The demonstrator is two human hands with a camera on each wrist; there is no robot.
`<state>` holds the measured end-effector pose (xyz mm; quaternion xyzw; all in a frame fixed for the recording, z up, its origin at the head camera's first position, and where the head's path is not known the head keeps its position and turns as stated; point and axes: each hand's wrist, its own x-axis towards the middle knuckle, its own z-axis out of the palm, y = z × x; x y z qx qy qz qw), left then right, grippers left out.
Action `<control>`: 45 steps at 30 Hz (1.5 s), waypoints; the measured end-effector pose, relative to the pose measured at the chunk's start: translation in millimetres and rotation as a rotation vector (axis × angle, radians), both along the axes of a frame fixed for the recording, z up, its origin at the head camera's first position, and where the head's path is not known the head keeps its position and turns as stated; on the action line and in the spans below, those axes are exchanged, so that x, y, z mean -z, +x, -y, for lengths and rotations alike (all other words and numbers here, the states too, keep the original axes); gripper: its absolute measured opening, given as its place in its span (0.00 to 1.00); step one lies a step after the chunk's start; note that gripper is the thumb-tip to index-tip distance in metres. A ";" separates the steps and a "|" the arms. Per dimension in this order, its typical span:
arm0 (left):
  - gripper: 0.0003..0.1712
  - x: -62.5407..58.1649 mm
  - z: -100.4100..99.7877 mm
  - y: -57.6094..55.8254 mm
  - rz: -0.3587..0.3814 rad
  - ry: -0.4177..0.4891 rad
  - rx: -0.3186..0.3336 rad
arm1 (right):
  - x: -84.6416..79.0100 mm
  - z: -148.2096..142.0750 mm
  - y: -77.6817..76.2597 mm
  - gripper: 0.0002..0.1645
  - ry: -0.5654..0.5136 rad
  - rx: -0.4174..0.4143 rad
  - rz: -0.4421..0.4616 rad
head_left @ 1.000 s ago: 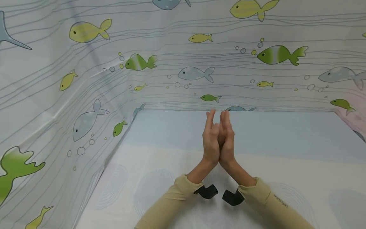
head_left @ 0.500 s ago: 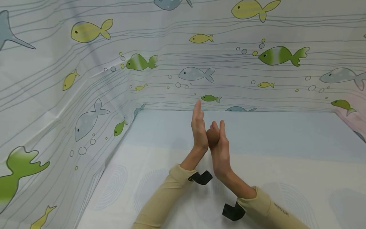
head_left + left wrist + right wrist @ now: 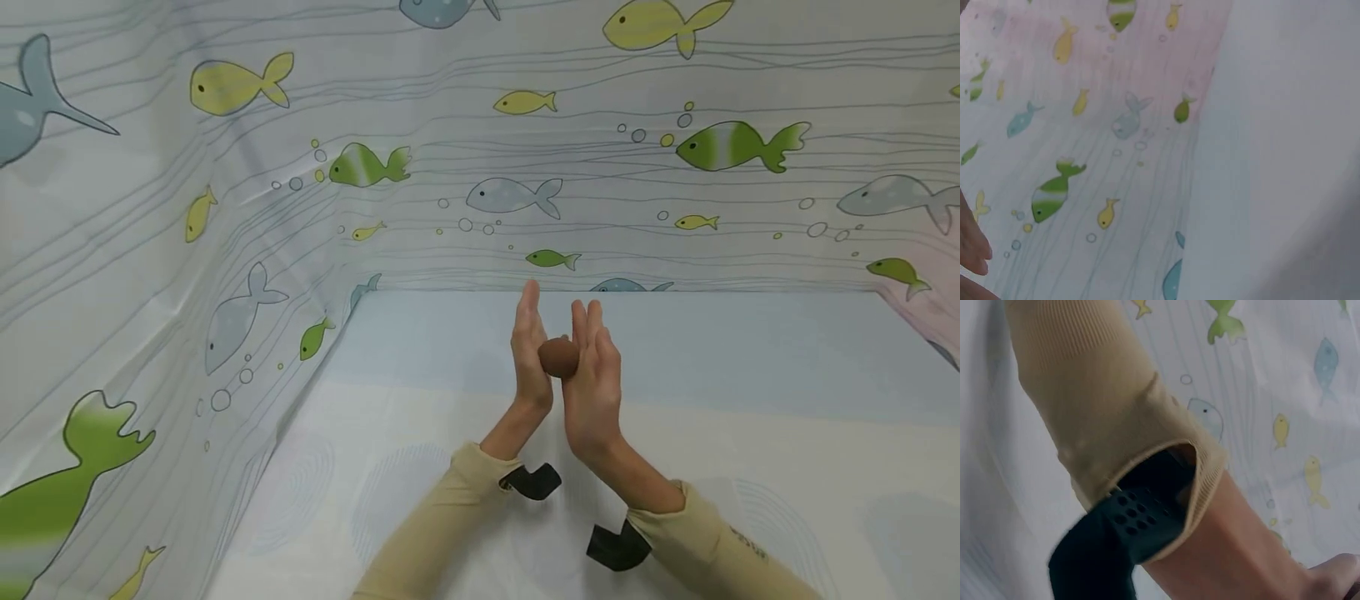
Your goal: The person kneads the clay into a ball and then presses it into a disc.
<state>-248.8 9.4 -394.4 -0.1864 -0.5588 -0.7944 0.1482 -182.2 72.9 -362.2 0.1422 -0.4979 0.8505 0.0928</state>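
Note:
A matte brown ball, slightly oval, sits between the two palms in the head view. My left hand stands on edge along its left side with the fingers straight and pointing away. On the other side my right hand lies against the ball, its fingers also extended. The heels of the hands are a little apart. Only some fingertips show at the left edge in the left wrist view. A beige sleeve and bare wrist fill much of the right wrist view, where the ball is out of sight.
Beneath the hands is a pale table surface with a blue-grey band at the back. Fish-printed sheets hang behind it and along the left. Black wrist pieces stick out from both cuffs.
The palms were together with the ball hidden; then the left hand slid forward and the ball showed. Since then the left hand has drawn back slightly and the right has moved forward.

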 end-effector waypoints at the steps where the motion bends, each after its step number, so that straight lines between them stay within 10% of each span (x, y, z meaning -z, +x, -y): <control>1: 0.39 2.0 -1.4 2.0 -0.004 -0.010 0.005 | -0.6 -0.7 -3.0 0.47 -0.003 0.012 0.003; 15: 0.39 8.7 -18.9 39.0 -0.106 -0.250 0.070 | 14.0 -19.1 -45.8 0.46 -0.124 0.059 0.147; 27: 0.40 6.1 -28.3 58.6 -0.038 -0.243 0.100 | 12.6 -43.2 -68.8 0.43 -0.183 0.170 0.113; 38: 0.36 -3.0 -15.9 27.7 0.114 -0.139 -0.050 | 27.1 -13.4 -32.5 0.41 0.138 0.073 -0.225; 45: 0.37 -14.3 1.7 5.9 0.105 -0.076 -0.118 | 31.9 -1.3 -11.4 0.40 0.230 -0.008 -0.216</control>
